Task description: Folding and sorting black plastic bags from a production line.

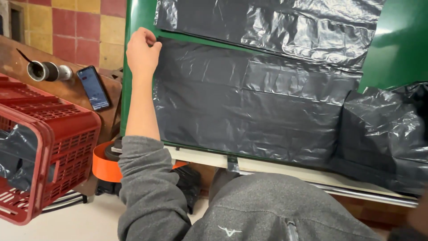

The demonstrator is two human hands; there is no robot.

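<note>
My left hand [142, 51] reaches forward and pinches the top left corner of a flat black plastic bag [249, 102] lying on a green table [138, 18]. The bag lies spread across the table in a wide rectangle. A second black plastic sheet [276, 27] lies beyond it, overlapping its far edge. More crumpled black plastic [383, 129] hangs at the right end. My grey sleeve [151, 183] covers the left arm up to the forearm. My right hand is out of view.
A red plastic crate [49, 151] stands at the left with black plastic inside. Behind it a wooden board holds a phone [93, 88] and a metal cylinder [44, 71]. An orange tape roll [104, 163] sits below the table edge. Tiled wall [80, 27] at the back.
</note>
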